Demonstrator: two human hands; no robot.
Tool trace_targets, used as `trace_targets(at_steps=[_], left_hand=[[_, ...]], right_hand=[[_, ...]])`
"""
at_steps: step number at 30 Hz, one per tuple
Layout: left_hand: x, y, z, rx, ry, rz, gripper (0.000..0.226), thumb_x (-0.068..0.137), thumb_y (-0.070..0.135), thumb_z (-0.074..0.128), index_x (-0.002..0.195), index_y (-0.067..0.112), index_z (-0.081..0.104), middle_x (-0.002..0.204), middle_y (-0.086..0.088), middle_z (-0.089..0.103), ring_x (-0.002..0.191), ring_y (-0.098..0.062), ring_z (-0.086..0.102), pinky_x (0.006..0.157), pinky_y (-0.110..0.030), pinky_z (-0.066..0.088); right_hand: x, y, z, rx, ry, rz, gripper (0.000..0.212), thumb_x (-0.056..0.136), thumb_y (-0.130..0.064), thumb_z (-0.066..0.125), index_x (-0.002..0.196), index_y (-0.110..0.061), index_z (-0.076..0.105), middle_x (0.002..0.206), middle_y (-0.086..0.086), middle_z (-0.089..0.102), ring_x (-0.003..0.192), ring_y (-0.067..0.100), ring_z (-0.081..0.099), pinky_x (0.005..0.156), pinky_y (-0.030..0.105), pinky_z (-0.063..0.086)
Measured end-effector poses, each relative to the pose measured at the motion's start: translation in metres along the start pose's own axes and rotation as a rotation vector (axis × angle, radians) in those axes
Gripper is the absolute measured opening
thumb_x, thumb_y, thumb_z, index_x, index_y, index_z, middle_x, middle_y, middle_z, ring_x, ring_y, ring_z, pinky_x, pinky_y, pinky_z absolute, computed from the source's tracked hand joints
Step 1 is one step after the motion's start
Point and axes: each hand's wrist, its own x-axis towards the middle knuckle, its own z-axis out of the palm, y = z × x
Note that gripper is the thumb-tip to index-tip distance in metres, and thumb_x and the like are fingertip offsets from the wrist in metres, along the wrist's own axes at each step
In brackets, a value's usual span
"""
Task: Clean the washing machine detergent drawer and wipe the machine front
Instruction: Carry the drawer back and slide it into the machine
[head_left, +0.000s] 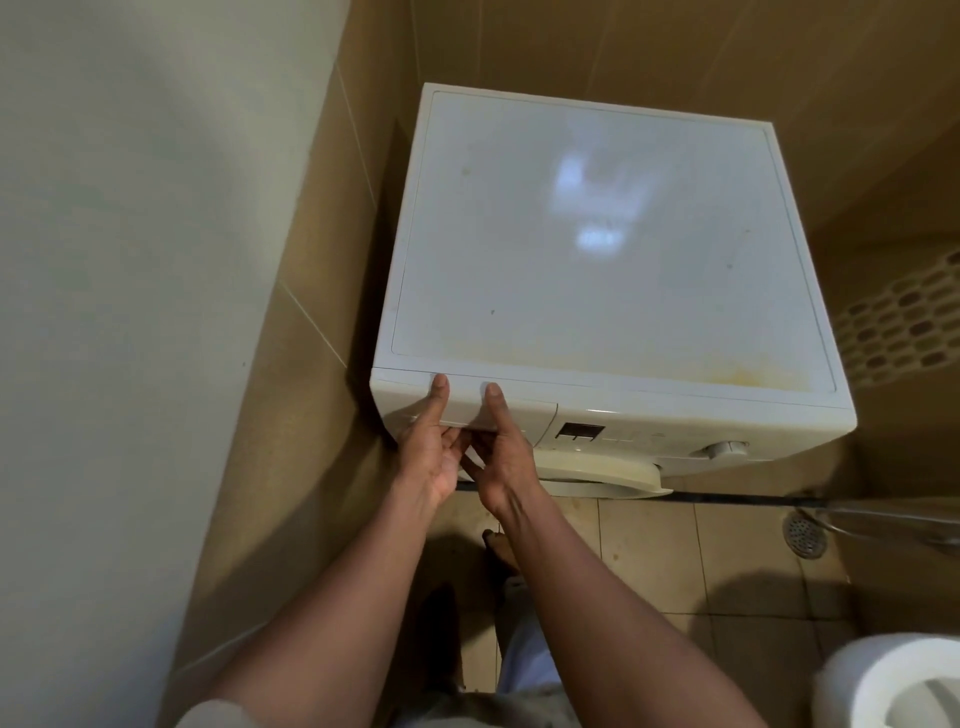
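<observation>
A white front-loading washing machine (597, 249) stands in a tiled corner, seen from above. Its detergent drawer (467, 402) sits closed at the top left of the front panel. My left hand (428, 452) and my right hand (501, 452) both grip the drawer front, thumbs pressed on its upper face and fingers curled under its lower edge. Yellowish stains run along the front of the machine's top. To the right of the drawer are a dark display (579, 431) and a round dial (724, 448). The door rim (602, 475) juts out below the panel.
A tan tiled wall closes in tight on the machine's left. A toilet (893, 680) is at the lower right, and a floor drain (804, 535) lies in the beige floor tiles. A hose runs along the floor at the right. My bare foot (501, 551) stands below the drawer.
</observation>
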Motion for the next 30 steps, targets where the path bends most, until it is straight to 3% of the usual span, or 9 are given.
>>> trace_targets(at_steps=[4,8,13,18,22,30], left_hand=[[-0.003,-0.004,0.0,-0.016,0.001,0.03,0.065,0.073,0.032,0.083,0.128,0.008,0.059,0.12,-0.021,0.07,0.11,-0.033,0.069,0.099,-0.049,0.054],[-0.018,-0.013,-0.012,-0.017,0.007,0.038,0.074,0.07,0.034,0.083,0.133,0.007,0.055,0.123,-0.021,0.068,0.113,-0.033,0.067,0.1,-0.048,0.053],[-0.048,-0.03,-0.041,0.006,0.037,0.016,0.065,0.076,0.033,0.078,0.129,0.007,0.054,0.123,-0.024,0.066,0.114,-0.033,0.066,0.099,-0.044,0.054],[-0.07,-0.046,-0.063,0.017,0.074,-0.01,0.05,0.083,0.028,0.074,0.125,0.008,0.056,0.122,-0.024,0.066,0.113,-0.035,0.067,0.098,-0.045,0.053],[-0.081,-0.053,-0.073,0.012,0.091,-0.013,0.054,0.078,0.029,0.076,0.124,0.008,0.059,0.119,-0.023,0.069,0.11,-0.033,0.069,0.088,-0.041,0.057],[-0.086,-0.065,-0.087,-0.038,0.081,-0.03,0.049,0.079,0.025,0.074,0.124,0.014,0.059,0.124,-0.021,0.068,0.116,-0.035,0.065,0.106,-0.052,0.047]], right_hand=[[-0.004,0.003,0.001,0.05,-0.012,-0.003,0.052,0.076,-0.044,0.082,0.114,-0.011,0.068,0.114,0.016,0.072,0.109,0.027,0.067,0.095,0.042,0.055],[-0.019,0.016,-0.008,0.081,0.001,-0.022,0.043,0.079,-0.038,0.08,0.111,-0.012,0.066,0.111,0.015,0.072,0.104,0.026,0.068,0.087,0.04,0.056],[-0.043,0.041,-0.034,0.039,-0.006,-0.008,0.047,0.079,-0.038,0.08,0.113,-0.008,0.066,0.109,0.017,0.073,0.106,0.029,0.069,0.097,0.049,0.054],[-0.066,0.06,-0.054,-0.004,-0.02,0.013,0.048,0.082,-0.039,0.075,0.119,-0.012,0.064,0.111,0.013,0.074,0.11,0.027,0.068,0.1,0.049,0.051],[-0.075,0.072,-0.063,0.003,-0.005,0.017,0.051,0.081,-0.036,0.076,0.123,-0.01,0.062,0.111,0.014,0.074,0.111,0.028,0.068,0.103,0.05,0.049],[-0.083,0.079,-0.074,0.015,-0.009,0.018,0.054,0.082,-0.03,0.075,0.128,-0.008,0.057,0.11,0.014,0.075,0.105,0.026,0.071,0.096,0.042,0.054]])
